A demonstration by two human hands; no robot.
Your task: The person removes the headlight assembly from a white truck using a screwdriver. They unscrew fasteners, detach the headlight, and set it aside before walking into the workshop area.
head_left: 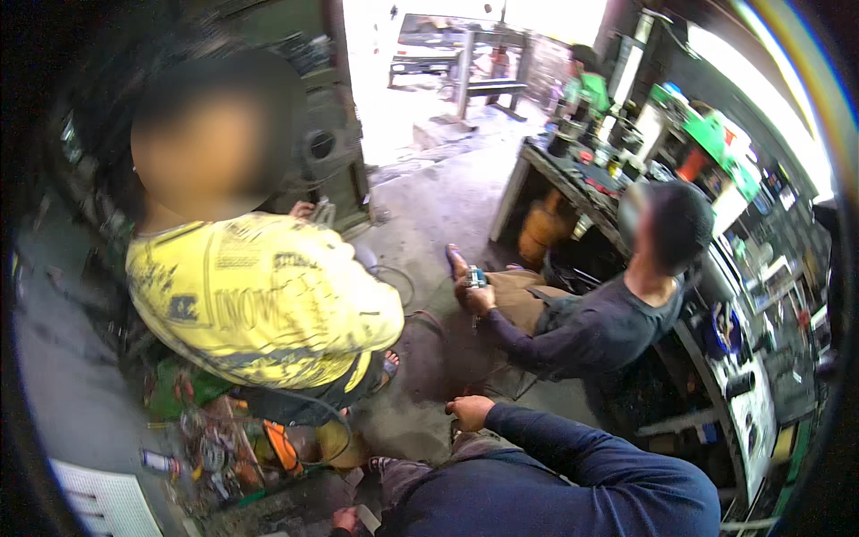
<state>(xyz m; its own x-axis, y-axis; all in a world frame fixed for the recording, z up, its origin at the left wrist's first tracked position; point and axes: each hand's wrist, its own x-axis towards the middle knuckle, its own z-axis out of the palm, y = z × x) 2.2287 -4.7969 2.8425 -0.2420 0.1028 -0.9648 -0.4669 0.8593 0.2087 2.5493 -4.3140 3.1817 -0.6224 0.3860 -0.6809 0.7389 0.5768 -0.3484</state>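
My right hand (471, 413) is out in front of my body at the end of a dark blue sleeve. Its fingers are curled closed, and a small dark thing (450, 408) shows at the fingertips, too small to name. Low in the picture, my left hand (344, 519) is partly cut off by my body. The fingers look closed beside a pale flat piece (368, 518), which they seem to touch. Across from me, a seated co-worker in a dark shirt holds a blue-and-silver metal tool or part (474, 279).
A person in a yellow shirt (268, 295) stands close at left. Loose tools and parts (210, 447) lie on the floor near an orange piece (283, 446). A hose (429, 322) crosses the concrete floor. At right runs a cluttered workbench (573, 192) with an orange cylinder (540, 231) underneath.
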